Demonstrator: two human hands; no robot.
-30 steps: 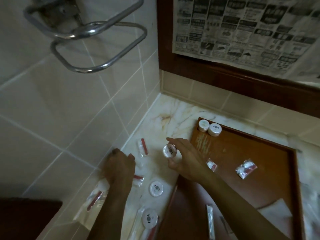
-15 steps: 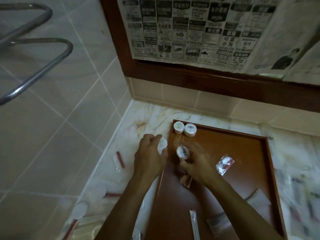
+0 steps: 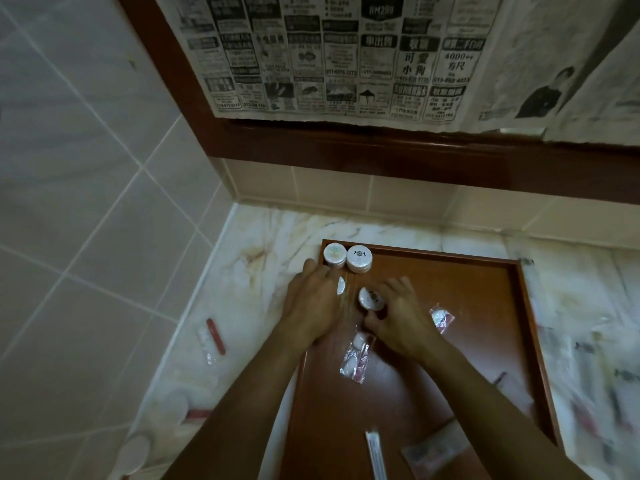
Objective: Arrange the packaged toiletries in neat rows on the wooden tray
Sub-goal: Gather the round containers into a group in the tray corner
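Note:
A wooden tray (image 3: pixel 485 282) lies on the marble counter. Two stacks of round white packaged soaps (image 3: pixel 359 258) stand side by side in its far left corner. My right hand (image 3: pixel 398 318) grips another round white soap (image 3: pixel 371 298) just in front of those stacks, over the tray. My left hand (image 3: pixel 313 303) holds a second round white packet (image 3: pixel 341 285) at the tray's left rim, mostly hidden under its fingers. A clear sachet with white and red contents (image 3: pixel 356 356) lies on the tray below my right hand, and a similar sachet (image 3: pixel 441 318) lies to its right.
A red-and-clear sachet (image 3: pixel 211 336) and blurred round packets (image 3: pixel 133 452) lie on the counter left of the tray. A long thin packet (image 3: pixel 375 455) and a flat wrapper (image 3: pixel 436 452) sit at the tray's near end. More blurred packets (image 3: pixel 588 393) lie right of the tray. Tiled walls close in left and behind.
Both hands have moved from the counter at the left over to the tray, each carrying a round soap toward the stacks in the far left corner. The camera view has shifted right.

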